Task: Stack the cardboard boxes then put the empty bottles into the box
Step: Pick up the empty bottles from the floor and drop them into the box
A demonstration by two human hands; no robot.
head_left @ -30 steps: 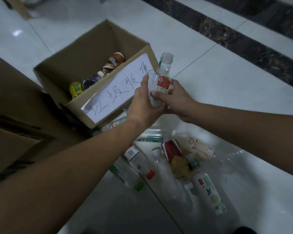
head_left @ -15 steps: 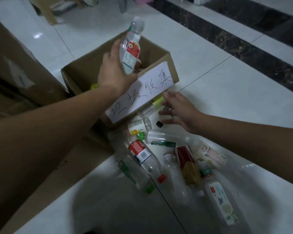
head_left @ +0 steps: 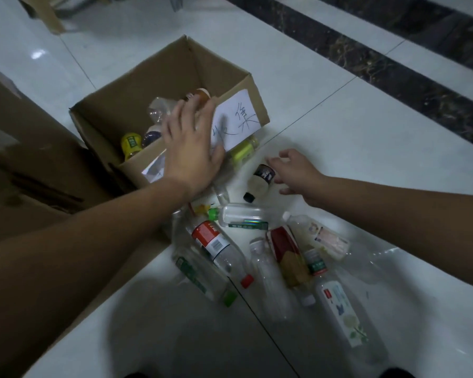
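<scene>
Left hand (head_left: 189, 148) empty, flat over near wall of the open brown cardboard box (head_left: 148, 77) at upper centre; right hand (head_left: 295, 170), spread and empty, sits just beside the small white dark-labelled plastic bottle (head_left: 260, 181) at centre, which would likely roll off across the smooth white floor tile (head_left: 339, 126) if nudged.

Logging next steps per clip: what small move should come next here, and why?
Probably the right hand closes on the small dark-labelled bottle lying beside it; that hand is open and empty, and the left hand hovers empty over the box.
</scene>
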